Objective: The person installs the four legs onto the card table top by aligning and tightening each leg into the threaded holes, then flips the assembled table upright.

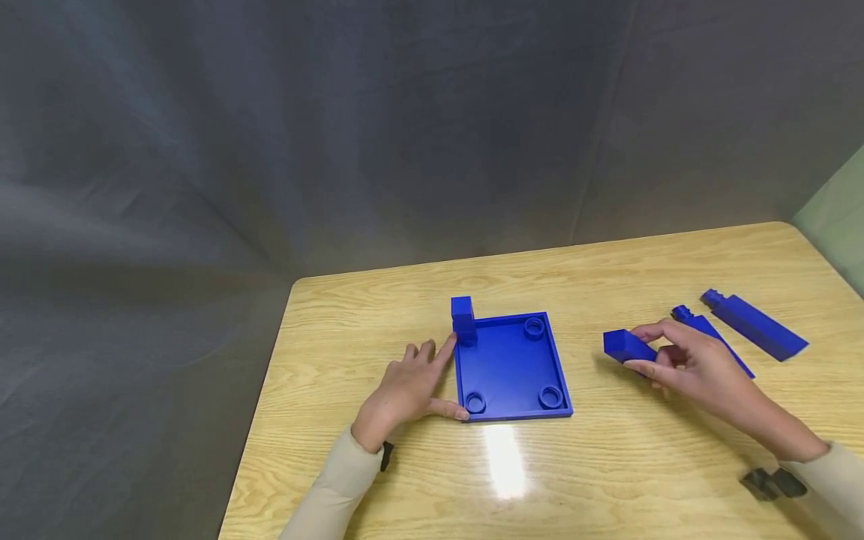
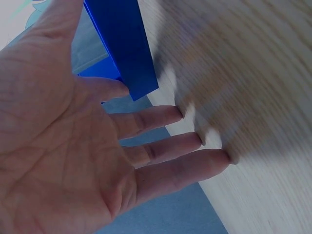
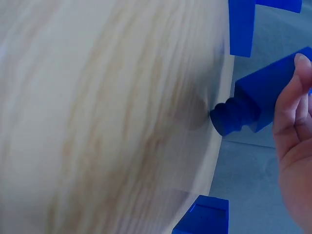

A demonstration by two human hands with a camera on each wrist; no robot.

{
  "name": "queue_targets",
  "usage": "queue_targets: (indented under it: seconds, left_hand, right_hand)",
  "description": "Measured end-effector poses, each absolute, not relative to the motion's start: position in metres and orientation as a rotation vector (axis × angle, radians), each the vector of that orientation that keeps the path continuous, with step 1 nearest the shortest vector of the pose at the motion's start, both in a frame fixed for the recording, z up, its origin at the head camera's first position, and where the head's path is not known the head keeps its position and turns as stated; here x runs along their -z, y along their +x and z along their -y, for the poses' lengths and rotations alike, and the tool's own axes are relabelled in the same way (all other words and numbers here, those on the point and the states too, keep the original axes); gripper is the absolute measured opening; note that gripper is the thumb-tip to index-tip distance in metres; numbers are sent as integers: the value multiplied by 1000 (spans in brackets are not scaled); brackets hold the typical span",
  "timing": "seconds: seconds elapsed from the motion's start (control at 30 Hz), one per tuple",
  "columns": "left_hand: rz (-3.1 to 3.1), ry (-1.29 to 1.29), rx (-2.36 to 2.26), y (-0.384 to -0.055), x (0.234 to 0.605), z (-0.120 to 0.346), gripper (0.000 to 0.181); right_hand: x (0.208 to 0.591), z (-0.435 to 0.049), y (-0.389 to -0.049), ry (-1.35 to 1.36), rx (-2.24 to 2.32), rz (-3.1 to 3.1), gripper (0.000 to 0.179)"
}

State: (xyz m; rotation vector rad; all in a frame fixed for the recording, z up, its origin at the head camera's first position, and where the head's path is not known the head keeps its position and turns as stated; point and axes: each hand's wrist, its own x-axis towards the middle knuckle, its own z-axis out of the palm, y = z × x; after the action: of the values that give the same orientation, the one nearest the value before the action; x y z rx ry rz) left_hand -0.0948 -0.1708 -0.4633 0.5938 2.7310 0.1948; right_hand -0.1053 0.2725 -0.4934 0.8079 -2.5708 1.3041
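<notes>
A square blue tray-like board point(image 1: 509, 375) with a raised rim lies on the table, round sockets showing in three corners. At its far left corner stands an upright blue leg point(image 1: 463, 315). My left hand point(image 1: 408, 386) is spread along the board's left side, the thumb at the near left corner and the index finger by the upright leg. In the left wrist view the other fingertips point(image 2: 214, 158) reach to the wood. To the right of the board, my right hand point(image 1: 695, 367) pinches another blue leg point(image 3: 268, 90), held tilted; its threaded end point(image 3: 229, 117) points down toward the table.
Two more blue legs lie at the right, one point(image 1: 759, 326) farther out and one point(image 1: 718, 341) partly behind my right hand. The wood table point(image 1: 378, 315) ends at a grey curtain point(image 1: 439, 135) behind. A pale green surface point(image 1: 840, 217) borders the right side.
</notes>
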Motion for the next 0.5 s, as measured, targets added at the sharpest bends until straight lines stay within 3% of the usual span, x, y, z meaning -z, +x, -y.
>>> queue_targets:
  seconds: [0.5]
  left_hand:
    - [-2705,592,-156,-98,463,170,131]
  right_hand:
    - [497,-255,-107,788,-1417,2472,51]
